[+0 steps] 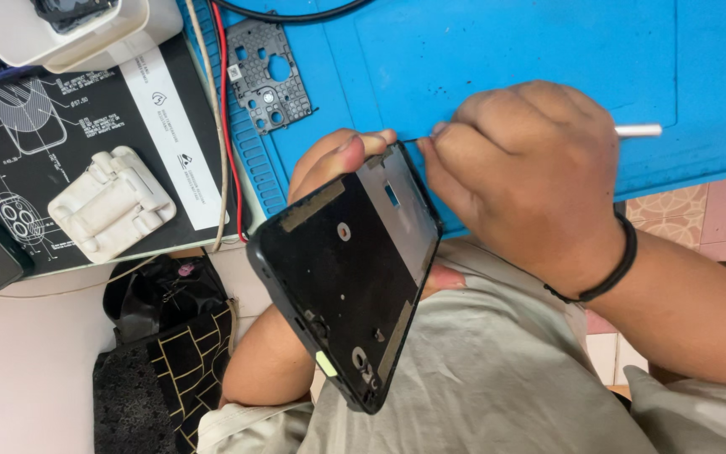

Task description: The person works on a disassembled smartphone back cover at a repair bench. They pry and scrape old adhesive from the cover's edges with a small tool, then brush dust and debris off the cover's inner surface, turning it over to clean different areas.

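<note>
The left hand (329, 160) cradles a stripped black phone frame (350, 269) from behind, its fingers (355, 145) curled over the frame's top edge, holding it tilted above the lap. The right hand (523, 176) is clenched around a thin white-handled tool (636, 130), whose fine tip meets the frame's upper corner right beside the left fingertips. Beyond the fingers, on the blue mat (506, 50) on the table, lies a small black perforated plate (269, 74)
</note>
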{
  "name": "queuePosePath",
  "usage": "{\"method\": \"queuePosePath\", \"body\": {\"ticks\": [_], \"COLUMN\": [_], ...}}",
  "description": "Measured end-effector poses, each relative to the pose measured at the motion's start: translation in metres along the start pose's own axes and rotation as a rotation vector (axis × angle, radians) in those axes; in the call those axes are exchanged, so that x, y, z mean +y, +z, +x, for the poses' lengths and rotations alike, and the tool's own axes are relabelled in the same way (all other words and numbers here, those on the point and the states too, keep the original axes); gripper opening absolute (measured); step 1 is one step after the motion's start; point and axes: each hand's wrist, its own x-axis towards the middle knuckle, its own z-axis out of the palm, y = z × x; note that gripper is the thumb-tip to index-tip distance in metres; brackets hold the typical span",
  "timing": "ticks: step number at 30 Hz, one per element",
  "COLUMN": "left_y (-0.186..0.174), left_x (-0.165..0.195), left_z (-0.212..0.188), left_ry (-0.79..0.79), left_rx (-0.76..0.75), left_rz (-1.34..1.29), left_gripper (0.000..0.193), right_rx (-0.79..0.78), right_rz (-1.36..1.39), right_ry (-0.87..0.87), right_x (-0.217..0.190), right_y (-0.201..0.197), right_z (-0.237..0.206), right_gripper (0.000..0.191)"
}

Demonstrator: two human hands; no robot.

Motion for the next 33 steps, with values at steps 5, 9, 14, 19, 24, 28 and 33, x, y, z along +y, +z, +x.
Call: {"method": "queuePosePath", "body": {"ticks": [5, 9, 14, 19, 24, 28, 33], "left_y": [0.005, 0.005, 0.006, 0.005, 0.003, 0.004, 0.005], "left_x": [-0.006, -0.008, -0.01, -0.013, -0.004, -0.007, -0.009], "left_z": [-0.001, -0.004, -0.003, 0.004, -0.004, -0.005, -0.003], "left_ry": [0.02, 0.003, 0.035, 0.095, 0.019, 0.027, 0.033], "left_rx": [0.031, 0.047, 0.053, 0.034, 0.024, 0.055, 0.034], "left_rz": [-0.127, -0.143, -0.114, -0.114, -0.097, -0.12, -0.16], "left_gripper": [0.118, 0.118, 0.116, 0.116, 0.117, 0.115, 0.115], "right_rx": [-0.148, -0.179, -0.124, -0.126, -0.086, -0.227, -0.193], "right_rz": [-0.1, -0.026, -0.032, 0.033, -0.05, 0.048, 0.002], "right_ry": [0.029, 0.092, 0.118, 0.117, 0.101, 0.083, 0.101], "right_x": [-0.01, -0.018, -0.022, -0.031, -0.024, -0.017, -0.017], "right_y": [-0.023, -0.029, -0.027, -0.037, -0.027, -0.034, -0.032], "right_z": [0.016, 0.017, 0.011, 0.027, 0.025, -0.01, -0.013], "right_gripper": [0.025, 0.027, 0.027, 0.02, 0.027, 0.027, 0.025]}}
